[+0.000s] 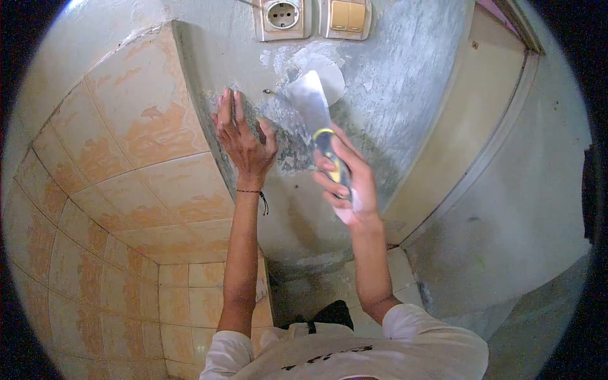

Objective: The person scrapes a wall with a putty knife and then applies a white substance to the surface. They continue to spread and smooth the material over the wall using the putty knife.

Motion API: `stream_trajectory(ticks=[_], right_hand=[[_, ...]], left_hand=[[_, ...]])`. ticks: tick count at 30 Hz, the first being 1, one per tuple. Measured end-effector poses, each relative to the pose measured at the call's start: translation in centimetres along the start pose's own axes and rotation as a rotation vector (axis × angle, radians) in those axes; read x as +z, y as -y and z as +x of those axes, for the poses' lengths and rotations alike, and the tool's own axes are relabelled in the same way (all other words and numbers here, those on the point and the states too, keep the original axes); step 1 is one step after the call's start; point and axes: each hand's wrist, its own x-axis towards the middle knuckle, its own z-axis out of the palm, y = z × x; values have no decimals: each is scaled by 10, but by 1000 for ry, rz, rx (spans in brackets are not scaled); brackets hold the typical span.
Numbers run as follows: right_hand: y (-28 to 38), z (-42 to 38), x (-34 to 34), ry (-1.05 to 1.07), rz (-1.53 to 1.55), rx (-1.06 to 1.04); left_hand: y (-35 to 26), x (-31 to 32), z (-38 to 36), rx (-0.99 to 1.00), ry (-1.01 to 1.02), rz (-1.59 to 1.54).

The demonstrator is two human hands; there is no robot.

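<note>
While left hand touches wall, fingers upward, right hand grips scraper

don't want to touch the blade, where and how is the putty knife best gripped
Grip the handle, likely from below on the right, closing around it as the right hand does. On the putty knife, the broad, flat metal blade points up and slightly left, while the narrower handle slopes down, away from it.
</note>
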Motion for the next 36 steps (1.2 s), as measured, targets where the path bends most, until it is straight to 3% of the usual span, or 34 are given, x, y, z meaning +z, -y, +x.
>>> stream_trajectory(ticks=[36], right_hand=[[-6,11,-1,-3,23,-8]], left_hand=[[-1,2,2,-8,-3,-3]])
